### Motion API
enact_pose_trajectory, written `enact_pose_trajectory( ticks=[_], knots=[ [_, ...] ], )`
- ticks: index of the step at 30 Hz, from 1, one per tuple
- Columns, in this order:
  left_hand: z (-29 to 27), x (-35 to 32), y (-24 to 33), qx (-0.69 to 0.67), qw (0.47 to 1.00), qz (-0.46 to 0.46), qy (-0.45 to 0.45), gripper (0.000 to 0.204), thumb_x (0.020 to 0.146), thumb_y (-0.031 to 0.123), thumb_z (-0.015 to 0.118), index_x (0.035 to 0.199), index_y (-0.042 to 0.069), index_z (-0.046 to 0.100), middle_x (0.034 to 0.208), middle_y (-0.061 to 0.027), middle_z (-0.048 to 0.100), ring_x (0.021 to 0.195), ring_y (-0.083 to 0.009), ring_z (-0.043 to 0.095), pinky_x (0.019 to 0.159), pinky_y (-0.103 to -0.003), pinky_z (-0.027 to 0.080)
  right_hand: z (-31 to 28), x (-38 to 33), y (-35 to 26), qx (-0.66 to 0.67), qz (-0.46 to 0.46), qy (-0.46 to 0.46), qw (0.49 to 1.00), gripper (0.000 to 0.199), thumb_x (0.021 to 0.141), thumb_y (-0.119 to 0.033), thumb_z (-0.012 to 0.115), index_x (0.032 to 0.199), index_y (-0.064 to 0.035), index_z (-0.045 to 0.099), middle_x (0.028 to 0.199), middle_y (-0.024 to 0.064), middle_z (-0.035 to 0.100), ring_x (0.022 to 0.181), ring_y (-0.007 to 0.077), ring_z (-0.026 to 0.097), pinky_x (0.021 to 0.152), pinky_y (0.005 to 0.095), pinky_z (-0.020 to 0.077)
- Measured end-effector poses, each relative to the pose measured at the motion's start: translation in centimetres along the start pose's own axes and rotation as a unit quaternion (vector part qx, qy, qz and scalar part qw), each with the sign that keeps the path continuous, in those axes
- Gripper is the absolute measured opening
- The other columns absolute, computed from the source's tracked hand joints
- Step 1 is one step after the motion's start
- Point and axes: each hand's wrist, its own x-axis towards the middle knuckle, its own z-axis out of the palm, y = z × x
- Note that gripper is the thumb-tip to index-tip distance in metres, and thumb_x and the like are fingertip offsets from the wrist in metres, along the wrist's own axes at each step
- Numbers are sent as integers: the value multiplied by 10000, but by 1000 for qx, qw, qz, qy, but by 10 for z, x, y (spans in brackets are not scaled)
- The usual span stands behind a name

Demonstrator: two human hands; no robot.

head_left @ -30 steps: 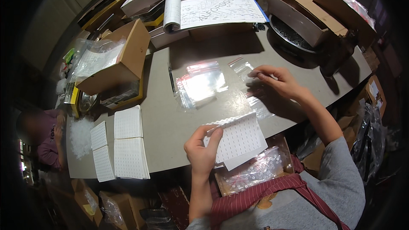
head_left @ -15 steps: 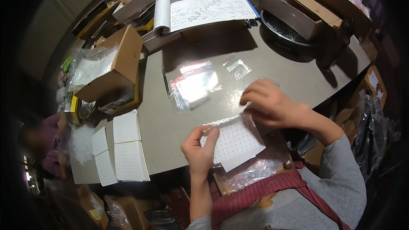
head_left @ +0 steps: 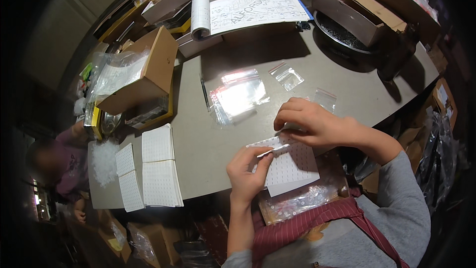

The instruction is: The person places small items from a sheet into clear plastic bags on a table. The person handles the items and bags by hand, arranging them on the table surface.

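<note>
Some patterned paper point(head_left: 285, 171) is sloping at the smooth grey tbl.'s near edge, your L hand point(head_left: 247, 176) pinching it, R hand point(head_left: 312, 126) curling over, grip unclear; glossy plastic bags point(head_left: 243, 97) are lying beyond.

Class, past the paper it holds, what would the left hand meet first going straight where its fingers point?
The left hand would probably meet the right hand, though depth is unclear.

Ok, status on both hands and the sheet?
Left hand pinches sheet. Right hand at sheet's far edge, grip unclear. Bags lie beyond, not blocking.
</note>
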Motion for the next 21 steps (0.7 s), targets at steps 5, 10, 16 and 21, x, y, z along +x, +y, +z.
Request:
enact_pose_trajectory(
  ticks=[5,10,16,21],
  knots=[
    [-2,0,0,9,1000,-2,4,110,852,-18,751,961,-16,745,835,-97,691,748,-150,674,664,-265,523,3,1,-5,-105,-25,-27,994,294,697,-45,731,955,-49,590,1004,121,599,998,333,567,894,425,474],
    [-1,-2,-4,7,999,-26,18,127,843,-1,762,969,-13,749,845,-94,708,749,-148,672,676,-267,518,10,-7,-3,-140,-84,5,987,352,646,-38,729,966,-56,584,1008,115,592,989,328,558,879,427,473],
    [0,-5,-9,-28,995,-87,39,120,824,0,763,942,-16,753,847,-91,726,770,-139,669,702,-265,507,-49,-41,25,-18,167,87,982,142,805,-92,669,934,-39,642,981,132,609,988,317,576,876,403,473],
    [1,-4,-10,-55,994,-90,34,120,815,-15,752,934,-29,748,854,-79,721,785,-124,648,709,-254,494,-56,-68,42,-106,203,60,971,138,822,-132,664,907,-24,653,1003,140,605,1019,321,555,897,402,473]
  ],
)
